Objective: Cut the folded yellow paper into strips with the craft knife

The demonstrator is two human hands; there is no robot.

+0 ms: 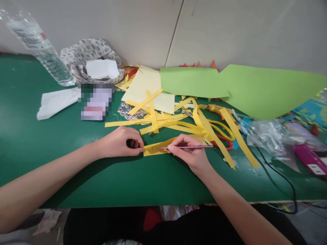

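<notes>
My left hand (124, 143) is closed in a pinch on the left end of a folded yellow paper strip (150, 152). In my right hand (192, 154) is a thin, shiny pink pointed tool (199, 147), held almost level like a pen. Its tip lies over the inside of the folded strip, and I cannot tell whether it touches the paper. Behind the right fingers, part of the strip is hidden. Loose yellow paper strips (168, 119) lie heaped just beyond both hands. Scissors with yellow and orange handles (226, 143) are partly covered by strips to the right.
Green paper sheets (265, 88) and a cream sheet (143, 85) lie near the wall. A water bottle (43, 47), a patterned cloth bag (84, 51) and a white tissue (57, 102) are at the left. Clear plastic (268, 136), a magenta object (308, 158) and a black cable (278, 175) are at the right.
</notes>
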